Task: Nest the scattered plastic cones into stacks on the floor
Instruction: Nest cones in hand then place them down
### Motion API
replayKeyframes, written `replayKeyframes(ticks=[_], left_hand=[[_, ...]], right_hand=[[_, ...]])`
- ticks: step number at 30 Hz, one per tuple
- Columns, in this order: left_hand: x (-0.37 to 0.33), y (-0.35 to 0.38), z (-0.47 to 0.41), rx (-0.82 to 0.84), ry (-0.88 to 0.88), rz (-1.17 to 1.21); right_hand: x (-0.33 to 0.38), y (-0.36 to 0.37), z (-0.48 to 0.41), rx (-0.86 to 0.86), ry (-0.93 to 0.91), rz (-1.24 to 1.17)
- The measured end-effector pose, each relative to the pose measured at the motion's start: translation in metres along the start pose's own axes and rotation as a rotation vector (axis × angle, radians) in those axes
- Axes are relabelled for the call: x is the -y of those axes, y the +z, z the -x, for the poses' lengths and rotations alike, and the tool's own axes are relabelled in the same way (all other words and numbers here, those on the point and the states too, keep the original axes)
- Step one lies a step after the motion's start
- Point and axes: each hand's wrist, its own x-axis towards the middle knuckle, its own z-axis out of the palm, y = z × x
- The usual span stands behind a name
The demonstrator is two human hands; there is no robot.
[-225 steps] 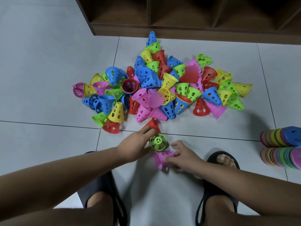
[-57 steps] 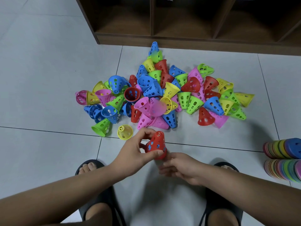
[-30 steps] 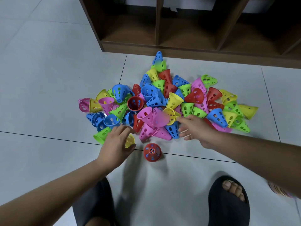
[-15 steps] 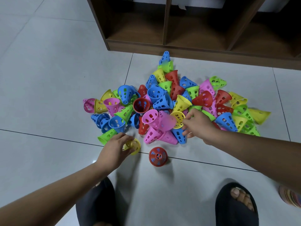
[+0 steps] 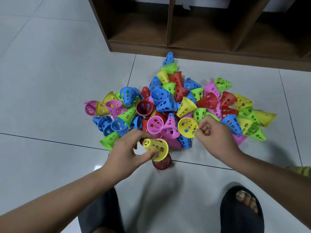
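Yellow plastic fills both hands. The left hand [image 5: 127, 153] grips a yellow cone [image 5: 156, 147] between thumb and fingers, above a red cone [image 5: 162, 164] standing on the tiled floor [image 5: 50, 81]. The right hand [image 5: 215, 138] pinches the rim of a second yellow cone [image 5: 187, 127] at the near edge of the scattered pile [image 5: 176, 101].

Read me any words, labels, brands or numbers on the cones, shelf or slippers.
None can be read. The coloured perforated plastic cones, dark brown wooden shelf unit and black slippers show no lettering; the white paper scrap up top is too small to tell.
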Motion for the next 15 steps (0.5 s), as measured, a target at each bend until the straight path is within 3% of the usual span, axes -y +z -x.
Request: replayKeyframes(ticks=[8,15], left_hand=[[0.004,0.038,0.003,0.175,0.008,0.004],[0.015,0.056,0.013,0.211,-0.207,0.068]], right_hand=[[0.01,0.005,0.041,-0.009,-0.434,0.145],[0.018,0.019,0.047,-0.06,-0.829,0.293]])
